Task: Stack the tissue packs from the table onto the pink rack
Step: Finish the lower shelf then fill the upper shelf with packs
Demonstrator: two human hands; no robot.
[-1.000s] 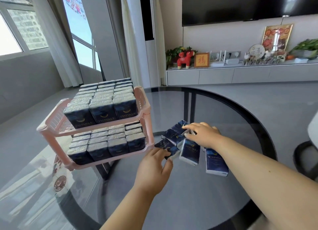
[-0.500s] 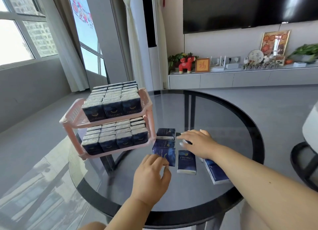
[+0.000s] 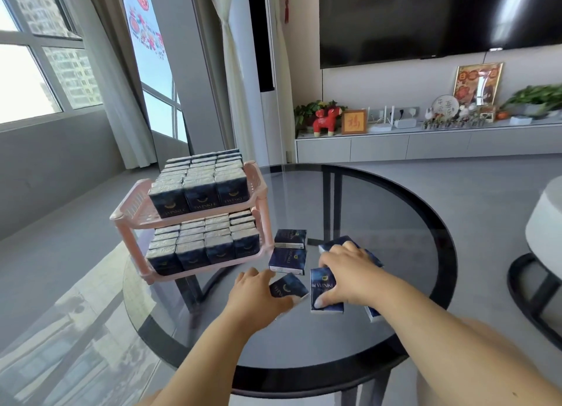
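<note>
Bright daylight pours in from the windows [image 3: 39, 71] at nine to ten o'clock, nearly blown out white. It throws pale reflections across the glass desk [image 3: 380, 211] and the floor [image 3: 60, 284] at seven o'clock. The dark screen [image 3: 425, 19] at one o'clock carries streaks of glare. Straight lines bow toward the edges, and the plant [image 3: 535, 98] at three o'clock smears with blur.

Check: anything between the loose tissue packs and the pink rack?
Nothing visible. The left hand and right hand each grip a tissue pack, and bare glass table lies between them and the pink rack. Both shelves look nearly full.
</note>
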